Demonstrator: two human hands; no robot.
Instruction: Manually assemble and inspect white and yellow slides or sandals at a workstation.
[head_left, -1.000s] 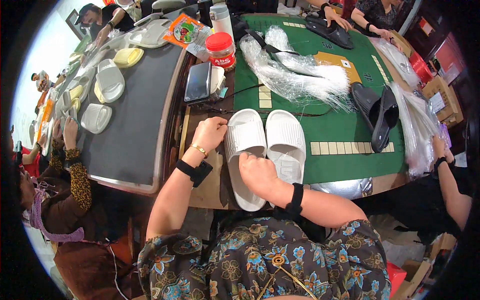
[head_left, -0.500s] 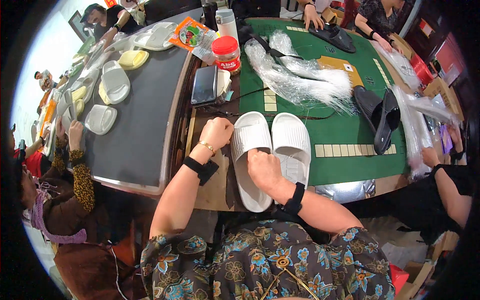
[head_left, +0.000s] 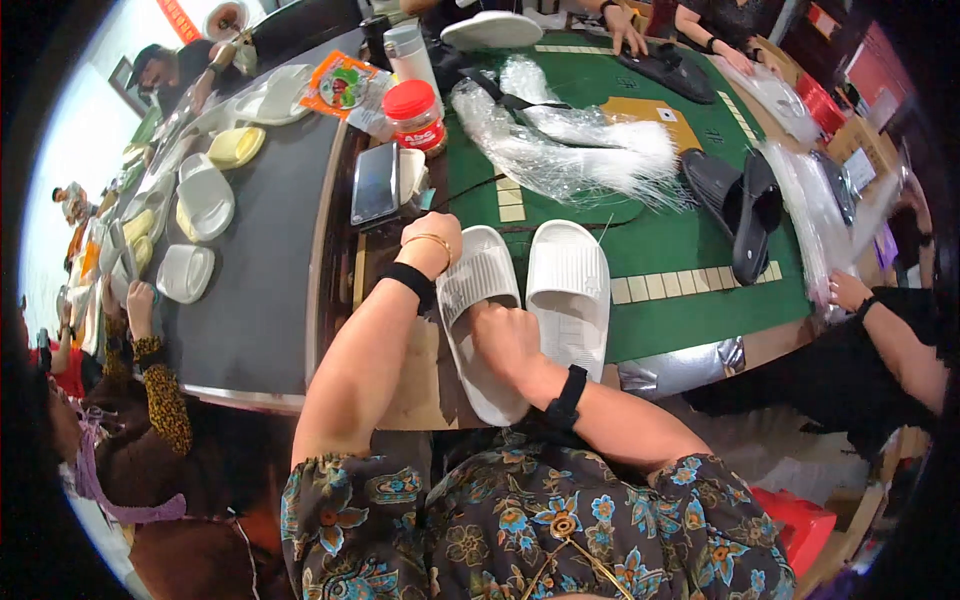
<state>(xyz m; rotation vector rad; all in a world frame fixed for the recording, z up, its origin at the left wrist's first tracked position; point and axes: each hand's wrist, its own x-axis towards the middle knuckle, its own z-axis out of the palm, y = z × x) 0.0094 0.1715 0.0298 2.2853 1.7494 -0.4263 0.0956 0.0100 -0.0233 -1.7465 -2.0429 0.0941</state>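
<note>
A pair of white slippers lies before me at the table's near edge: the left white slipper [head_left: 475, 268] and the right white slipper [head_left: 569, 268]. My left hand [head_left: 432, 243] is a fist against the outer side of the left slipper's ribbed strap; its fingertips are hidden. My right hand [head_left: 507, 340] is closed, with its fingers tucked into the foot opening of the same slipper. The strap hides what those fingers hold, if anything. A thin clear strand [head_left: 604, 232] sticks up at the right slipper's far edge.
Bundles of clear plastic strands [head_left: 560, 140] lie on the green board [head_left: 660, 330]. Black slippers [head_left: 735, 210] are to their right. Beyond my left hand stand a phone [head_left: 376, 185], a red-lidded jar [head_left: 414, 115] and a flask [head_left: 410, 60]. Co-workers handle slippers around the table.
My view has shifted, so the table's contents sit further left. A white slipper sole has appeared at the far side. Both hands stay at the left slipper.
</note>
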